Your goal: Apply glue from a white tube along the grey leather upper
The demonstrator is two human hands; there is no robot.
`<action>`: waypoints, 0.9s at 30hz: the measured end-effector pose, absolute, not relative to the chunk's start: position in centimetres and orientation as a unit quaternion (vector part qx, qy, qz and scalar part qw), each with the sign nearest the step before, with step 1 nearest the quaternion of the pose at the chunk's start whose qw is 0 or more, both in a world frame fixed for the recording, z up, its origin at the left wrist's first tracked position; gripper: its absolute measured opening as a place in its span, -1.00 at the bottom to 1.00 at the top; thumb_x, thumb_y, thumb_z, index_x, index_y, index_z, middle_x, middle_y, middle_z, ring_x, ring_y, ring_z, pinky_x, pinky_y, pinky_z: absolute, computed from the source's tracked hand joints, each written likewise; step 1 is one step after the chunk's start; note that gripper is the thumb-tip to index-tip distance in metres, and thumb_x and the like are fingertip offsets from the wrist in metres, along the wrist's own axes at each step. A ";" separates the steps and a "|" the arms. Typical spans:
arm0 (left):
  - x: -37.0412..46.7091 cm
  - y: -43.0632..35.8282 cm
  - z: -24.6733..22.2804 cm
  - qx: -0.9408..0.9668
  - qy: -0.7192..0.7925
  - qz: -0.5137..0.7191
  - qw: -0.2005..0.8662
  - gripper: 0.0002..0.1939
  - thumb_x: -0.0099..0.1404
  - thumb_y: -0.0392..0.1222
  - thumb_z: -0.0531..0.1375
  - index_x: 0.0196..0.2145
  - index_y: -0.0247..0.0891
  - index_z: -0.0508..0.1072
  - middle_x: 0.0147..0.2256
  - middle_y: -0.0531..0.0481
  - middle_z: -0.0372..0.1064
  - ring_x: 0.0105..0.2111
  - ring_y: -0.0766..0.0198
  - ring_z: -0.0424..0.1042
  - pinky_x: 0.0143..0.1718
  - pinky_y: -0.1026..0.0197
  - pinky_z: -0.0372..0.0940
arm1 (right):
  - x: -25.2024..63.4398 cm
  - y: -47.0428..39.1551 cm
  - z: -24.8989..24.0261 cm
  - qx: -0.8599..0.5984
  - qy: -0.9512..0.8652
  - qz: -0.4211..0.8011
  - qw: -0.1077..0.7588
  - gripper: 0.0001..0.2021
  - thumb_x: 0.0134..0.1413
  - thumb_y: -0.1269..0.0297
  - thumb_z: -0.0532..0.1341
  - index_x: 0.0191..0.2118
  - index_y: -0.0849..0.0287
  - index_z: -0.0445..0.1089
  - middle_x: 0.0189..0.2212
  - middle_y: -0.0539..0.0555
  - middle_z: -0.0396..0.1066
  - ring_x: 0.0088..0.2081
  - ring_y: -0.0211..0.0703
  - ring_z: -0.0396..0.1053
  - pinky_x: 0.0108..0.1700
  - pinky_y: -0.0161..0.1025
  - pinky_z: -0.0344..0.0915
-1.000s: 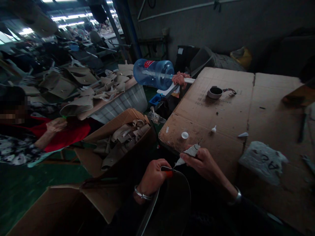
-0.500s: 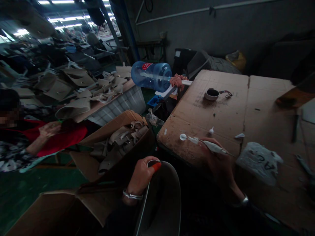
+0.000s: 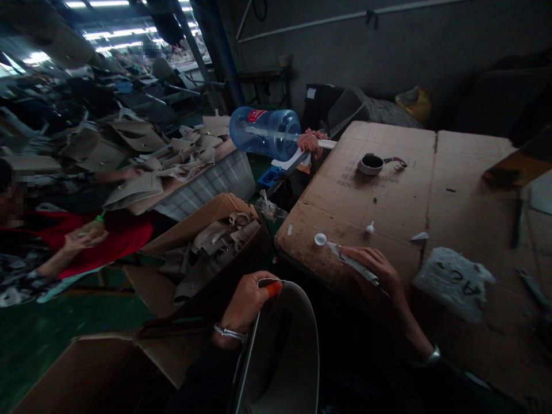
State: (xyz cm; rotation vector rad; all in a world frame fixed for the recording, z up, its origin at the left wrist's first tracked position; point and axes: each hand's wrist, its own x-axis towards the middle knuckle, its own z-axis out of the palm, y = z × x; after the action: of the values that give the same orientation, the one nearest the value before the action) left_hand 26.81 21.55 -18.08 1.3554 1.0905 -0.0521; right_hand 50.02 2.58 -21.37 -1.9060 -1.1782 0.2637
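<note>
My left hand (image 3: 248, 302), with orange on a fingertip, grips the upper edge of a curved grey-beige piece (image 3: 288, 351) that hangs down at the bottom centre. Over the near edge of the cardboard-covered table, my right hand (image 3: 379, 273) has its fingers round a whitish tube (image 3: 357, 265). The tube's tip points left, close to a small white round cap (image 3: 320, 239) lying on the cardboard (image 3: 394, 213). A small white nozzle (image 3: 370, 227) and a white cone (image 3: 420, 236) lie beyond my right hand.
A crumpled plastic bag (image 3: 457, 284) and a black-topped round container (image 3: 371, 165) are on the table. Left of it are a box of beige pieces (image 3: 211, 241), a blue water bottle (image 3: 265, 132) and a seated person in red (image 3: 125, 236).
My right hand has turned and shifted slightly, its fingers now straighter along the tube. My left hand has barely moved. The seated person's one arm now reaches toward the beige pieces.
</note>
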 end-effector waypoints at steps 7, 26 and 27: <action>26.5 21.3 -18.4 0.556 0.480 -0.020 0.679 -0.59 0.02 0.05 0.42 -0.30 -0.34 0.58 -0.41 -0.01 0.52 -0.40 0.24 0.41 -0.31 0.21 0.26 | 49.9 2.7 -21.3 -0.749 -0.446 0.108 0.477 -0.77 0.33 0.22 0.30 0.06 -0.01 0.53 -0.01 0.04 0.56 0.01 -0.04 0.45 0.08 -0.05 0.35; 25.4 21.1 -18.0 0.591 0.426 -0.023 0.685 -0.70 0.12 -0.04 0.39 -0.31 -0.35 0.61 -0.39 -0.01 0.50 -0.38 0.29 0.37 -0.28 0.25 0.20 | 44.4 5.1 -20.0 -0.655 -0.268 0.418 0.570 -0.61 0.28 -0.02 0.31 -0.43 0.19 0.49 -0.38 0.03 0.46 -0.31 -0.20 0.39 -0.21 -0.26 0.29; 25.4 21.1 -18.0 0.592 0.424 -0.020 0.685 -0.70 0.12 -0.05 0.39 -0.31 -0.35 0.61 -0.39 0.00 0.50 -0.38 0.29 0.36 -0.28 0.24 0.20 | 44.4 5.1 -19.9 -0.655 -0.271 0.420 0.567 -0.62 0.28 -0.02 0.30 -0.43 0.19 0.48 -0.39 0.02 0.45 -0.31 -0.20 0.38 -0.21 -0.26 0.28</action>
State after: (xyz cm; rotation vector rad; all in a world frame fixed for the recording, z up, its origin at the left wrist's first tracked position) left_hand 25.41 21.07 -17.96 1.3260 0.9495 -0.0458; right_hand 44.38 5.11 -19.87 -1.5396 -0.6361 0.9859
